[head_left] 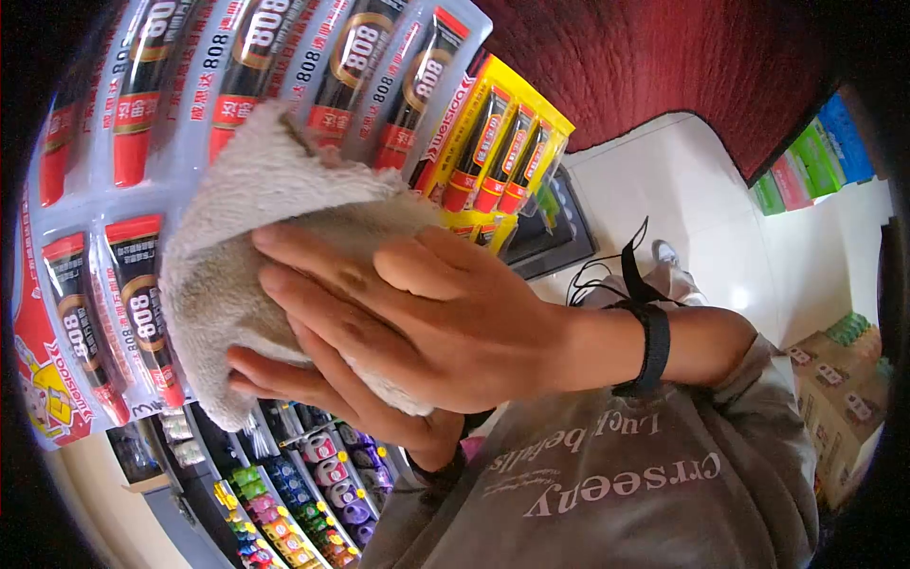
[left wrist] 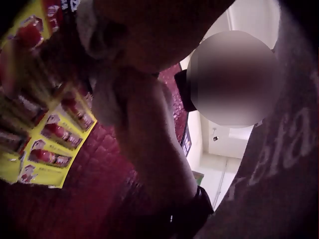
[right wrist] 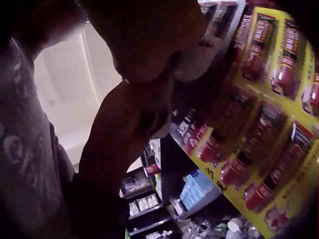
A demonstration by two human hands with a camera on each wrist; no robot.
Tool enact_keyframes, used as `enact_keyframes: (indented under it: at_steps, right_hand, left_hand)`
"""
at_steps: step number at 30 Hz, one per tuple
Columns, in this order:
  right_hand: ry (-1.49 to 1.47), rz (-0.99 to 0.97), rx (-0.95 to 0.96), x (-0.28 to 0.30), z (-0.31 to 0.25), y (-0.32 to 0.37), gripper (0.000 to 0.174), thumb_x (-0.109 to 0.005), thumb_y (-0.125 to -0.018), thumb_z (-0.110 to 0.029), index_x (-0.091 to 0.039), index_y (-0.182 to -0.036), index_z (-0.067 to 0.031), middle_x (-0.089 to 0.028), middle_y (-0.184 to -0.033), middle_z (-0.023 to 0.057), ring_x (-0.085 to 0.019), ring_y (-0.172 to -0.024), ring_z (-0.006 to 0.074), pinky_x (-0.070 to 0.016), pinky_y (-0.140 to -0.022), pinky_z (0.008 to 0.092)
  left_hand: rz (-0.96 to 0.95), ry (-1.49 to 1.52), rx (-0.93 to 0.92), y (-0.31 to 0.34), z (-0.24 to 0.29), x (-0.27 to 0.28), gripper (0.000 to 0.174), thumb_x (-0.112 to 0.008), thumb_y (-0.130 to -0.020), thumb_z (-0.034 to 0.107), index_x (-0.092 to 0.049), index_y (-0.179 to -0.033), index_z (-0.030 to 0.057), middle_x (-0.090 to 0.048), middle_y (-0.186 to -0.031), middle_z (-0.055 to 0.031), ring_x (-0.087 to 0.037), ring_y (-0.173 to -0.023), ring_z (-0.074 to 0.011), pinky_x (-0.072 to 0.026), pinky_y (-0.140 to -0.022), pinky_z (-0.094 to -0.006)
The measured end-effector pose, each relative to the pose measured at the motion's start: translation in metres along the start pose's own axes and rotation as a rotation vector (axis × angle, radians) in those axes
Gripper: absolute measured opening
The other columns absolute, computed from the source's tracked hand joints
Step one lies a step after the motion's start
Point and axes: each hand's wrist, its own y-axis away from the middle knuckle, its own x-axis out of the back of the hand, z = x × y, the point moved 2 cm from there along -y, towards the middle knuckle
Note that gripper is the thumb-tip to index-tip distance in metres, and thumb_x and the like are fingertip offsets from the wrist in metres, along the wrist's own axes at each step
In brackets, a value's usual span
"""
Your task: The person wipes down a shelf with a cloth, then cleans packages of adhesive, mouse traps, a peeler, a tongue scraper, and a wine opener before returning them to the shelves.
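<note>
Currently we see the right hand [head_left: 417,313] flat, fingers straight, pressing the cloth [head_left: 237,237] against the glue packs [head_left: 142,284]; left hand [head_left: 284,379] underneath, grip indeterminate. Risk: hard pressure could dislodge 1 pack.

Yellow blister cards [head_left: 502,142] of red-capped tubes hang at upper display edge. Red quilted panel [head_left: 664,66] behind. Shelf [head_left: 204,503] below carries rows of small coloured bottles [head_left: 318,488]. White floor [head_left: 701,209]. Printed cartons [head_left: 839,389] far right; green, blue packs [head_left: 820,152] above.
</note>
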Motion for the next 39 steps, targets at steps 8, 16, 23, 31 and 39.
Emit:
enact_keyframes:
  at_steps: [8, 16, 23, 31, 39]
  right_hand:
    - [0.097, -0.287, -0.066, 0.010, 0.033, 0.061, 0.046, -0.058, -0.075, -0.010, -0.048, -0.116, 0.0091, -0.052, -0.125, 0.0204, -0.059, -0.099, 0.0208, -0.0418, -0.074, 0.0281]
    - [-0.002, 0.051, -0.084, -0.002, 0.009, 0.023, 0.043, -0.052, -0.076, -0.026, -0.060, -0.107, 0.0027, -0.055, -0.121, 0.0140, -0.050, -0.102, 0.0231, -0.0418, -0.082, 0.0319]
    - [0.161, -0.345, -0.146, -0.001, 0.034, 0.075, 0.032, -0.060, -0.069, -0.019, -0.063, -0.094, 0.0004, -0.061, -0.100, 0.0088, -0.048, -0.082, 0.0190, -0.0432, -0.068, 0.0289]
    - [0.032, -0.853, -0.385, 0.022, 0.034, 0.083, 0.016, -0.061, -0.063, -0.017, -0.063, -0.073, -0.0039, -0.060, -0.077, 0.0041, -0.052, -0.084, 0.0192, -0.0476, -0.065, 0.0282]
    - [0.031, -1.025, -0.594, 0.074, 0.084, 0.136, 0.014, -0.062, -0.064, -0.012, -0.063, -0.074, -0.0027, -0.062, -0.074, 0.0080, -0.060, -0.079, 0.0214, -0.0508, -0.059, 0.0307]
  left_hand:
    - [-0.295, 0.352, 0.084, 0.059, 0.005, -0.008, 0.041, -0.056, -0.089, 0.028, -0.054, -0.124, 0.0058, -0.033, -0.143, -0.0162, -0.020, -0.135, -0.0425, -0.0175, -0.105, -0.0605]
    - [-0.039, 0.325, -0.091, 0.027, 0.005, -0.001, 0.043, -0.055, -0.085, 0.019, -0.049, -0.122, -0.0014, -0.051, -0.126, -0.0167, -0.036, -0.127, -0.0412, -0.0268, -0.104, -0.0586]
    - [-0.488, 0.832, 0.142, 0.067, 0.012, -0.005, 0.042, -0.054, -0.082, 0.015, -0.053, -0.120, -0.0033, -0.055, -0.124, -0.0170, -0.037, -0.128, -0.0411, -0.0205, -0.105, -0.0550]
    - [-0.645, 0.895, 0.137, 0.062, 0.025, 0.007, 0.038, -0.057, -0.073, 0.009, -0.059, -0.110, -0.0001, -0.062, -0.112, -0.0130, -0.048, -0.117, -0.0379, -0.0247, -0.103, -0.0505]
    - [-0.892, 1.106, -0.087, 0.073, 0.091, -0.008, 0.045, -0.051, -0.060, -0.006, -0.055, -0.105, -0.0005, -0.058, -0.107, -0.0148, -0.049, -0.109, -0.0353, -0.0315, -0.095, -0.0469]
